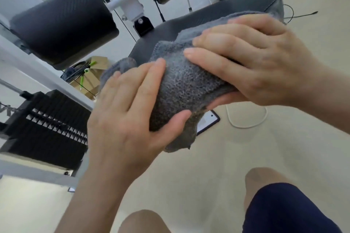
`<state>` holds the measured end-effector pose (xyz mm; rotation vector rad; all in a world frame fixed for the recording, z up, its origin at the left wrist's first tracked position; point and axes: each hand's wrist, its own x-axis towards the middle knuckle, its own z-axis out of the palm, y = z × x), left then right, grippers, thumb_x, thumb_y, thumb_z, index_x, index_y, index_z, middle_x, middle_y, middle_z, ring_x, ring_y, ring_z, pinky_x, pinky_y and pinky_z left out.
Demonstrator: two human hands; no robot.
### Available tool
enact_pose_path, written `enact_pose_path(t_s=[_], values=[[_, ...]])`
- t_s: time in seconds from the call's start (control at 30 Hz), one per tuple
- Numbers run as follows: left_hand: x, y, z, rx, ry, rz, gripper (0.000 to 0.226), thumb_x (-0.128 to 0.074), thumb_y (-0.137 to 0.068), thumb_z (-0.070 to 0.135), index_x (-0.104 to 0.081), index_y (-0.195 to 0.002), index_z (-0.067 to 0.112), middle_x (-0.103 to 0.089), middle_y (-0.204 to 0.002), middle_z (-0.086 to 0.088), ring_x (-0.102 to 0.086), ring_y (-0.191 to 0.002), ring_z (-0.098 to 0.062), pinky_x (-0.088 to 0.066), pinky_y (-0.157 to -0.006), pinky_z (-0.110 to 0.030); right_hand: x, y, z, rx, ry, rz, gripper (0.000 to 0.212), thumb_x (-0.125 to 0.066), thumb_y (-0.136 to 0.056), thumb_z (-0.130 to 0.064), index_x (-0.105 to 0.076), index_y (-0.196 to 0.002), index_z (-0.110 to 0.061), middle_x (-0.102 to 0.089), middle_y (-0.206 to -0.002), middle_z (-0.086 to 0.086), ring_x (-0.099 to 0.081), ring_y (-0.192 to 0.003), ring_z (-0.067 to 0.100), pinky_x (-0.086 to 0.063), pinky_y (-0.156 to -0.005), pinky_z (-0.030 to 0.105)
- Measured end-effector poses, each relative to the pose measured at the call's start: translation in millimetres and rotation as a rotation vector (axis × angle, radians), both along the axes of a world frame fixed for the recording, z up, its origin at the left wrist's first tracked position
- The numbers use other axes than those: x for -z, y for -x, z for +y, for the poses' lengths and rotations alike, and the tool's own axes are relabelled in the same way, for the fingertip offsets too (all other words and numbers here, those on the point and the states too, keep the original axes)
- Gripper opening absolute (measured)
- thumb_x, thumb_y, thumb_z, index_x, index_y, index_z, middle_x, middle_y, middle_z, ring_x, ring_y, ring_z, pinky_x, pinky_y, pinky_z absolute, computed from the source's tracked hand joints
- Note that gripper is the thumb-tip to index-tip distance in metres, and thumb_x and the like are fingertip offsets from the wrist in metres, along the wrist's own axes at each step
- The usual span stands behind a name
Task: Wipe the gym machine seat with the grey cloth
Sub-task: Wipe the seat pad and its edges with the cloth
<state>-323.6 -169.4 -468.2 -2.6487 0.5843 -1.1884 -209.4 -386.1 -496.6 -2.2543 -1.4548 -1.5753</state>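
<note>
Right over the front edge of the seat (217,12), both hands have a grip on the grey cloth (181,81): left hand (130,111) pinching its lower part, thumb underneath, right hand (253,58) clamped over the top. Roller pads (64,24) sit behind, weight stack (47,128) off left.

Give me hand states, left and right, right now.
Left hand: closed on the grey cloth, thumb under its near end.
Right hand: closed on the same cloth, fingers over it, thumb beneath, above the seat.
</note>
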Motion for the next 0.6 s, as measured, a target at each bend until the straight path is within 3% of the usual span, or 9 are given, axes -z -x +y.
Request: enact_pose_path(t_s=[0.07,0.23,0.37,0.43,0.53,0.6], values=[[-2.4,-0.1,-1.3,-0.007,0.038,0.055,0.061,-0.059,-0.09,0.048,-0.051,-0.133,0.006,-0.057,-0.13,-0.012,-0.054,-0.119,-0.024,-0.042,-0.103,-0.035,-0.2,-7.8,-12.1,-0.021,0.001,0.05,0.072,-0.039,-0.095,-0.06,-0.04,-0.142,-0.006,-0.055,-0.134,0.014,-0.053,-0.123,0.031,-0.038,-0.103,0.043],[-5.1,-11.3,-32.6,-0.103,-0.087,0.035,0.056,-0.049,-0.096,0.049,-0.052,-0.133,0.007,-0.06,-0.129,-0.013,-0.06,-0.114,-0.028,-0.043,-0.093,-0.033,8.7,-24.8,-29.5,-0.1,-0.115,0.134,0.054,-0.026,-0.101,-0.037,-0.045,-0.139,-0.003,-0.054,-0.135,0.017,-0.05,-0.128,0.031,-0.035,-0.109,0.045],[-9.3,-37.5,-76.5,-0.207,-0.182,0.067,0.059,-0.037,-0.097,0.051,-0.048,-0.134,0.006,-0.06,-0.125,-0.016,-0.062,-0.107,-0.032,-0.048,-0.081,-0.04,20.5,-38.7,-42.6,-0.201,-0.357,0.284,0.046,-0.03,-0.1,-0.019,-0.048,-0.132,0.01,-0.051,-0.133,0.027,-0.047,-0.128,0.039,-0.037,-0.107,0.052],[-10.6,-53.8,-99.7,-0.273,-0.215,0.087,0.063,-0.036,-0.095,0.052,-0.048,-0.132,0.003,-0.061,-0.118,-0.019,-0.063,-0.1,-0.035,-0.048,-0.073,-0.042,25.7,-41.3,-42.6,-0.241,-0.524,0.43,0.041,-0.032,-0.099,-0.009,-0.048,-0.129,0.012,-0.051,-0.132,0.027,-0.048,-0.126,0.035,-0.038,-0.107,0.046],[-13.3,-76.7,-132.8,-0.356,-0.197,0.143,0.061,-0.035,-0.093,0.047,-0.047,-0.13,0.001,-0.061,-0.111,-0.021,-0.062,-0.092,-0.037,-0.047,-0.067,-0.042,21.0,-39.4,-39.3,-0.398,-0.829,0.785,0.036,-0.033,-0.098,-0.003,-0.06,-0.122,-0.005,-0.066,-0.114,-0.001,-0.059,-0.106,0.01,-0.044,-0.094,0.024],[-15.7,-90.7,-152.7,-0.391,-0.189,0.183,0.053,-0.036,-0.095,0.041,-0.045,-0.131,0.002,-0.06,-0.115,-0.022,-0.061,-0.094,-0.038,-0.045,-0.065,-0.042,12.6,-39.0,-41.3,-0.407,-0.955,0.989,0.04,-0.034,-0.096,-0.007,-0.065,-0.087,-0.031,-0.063,-0.076,-0.027,-0.057,-0.074,-0.005,-0.044,-0.07,0.016]])
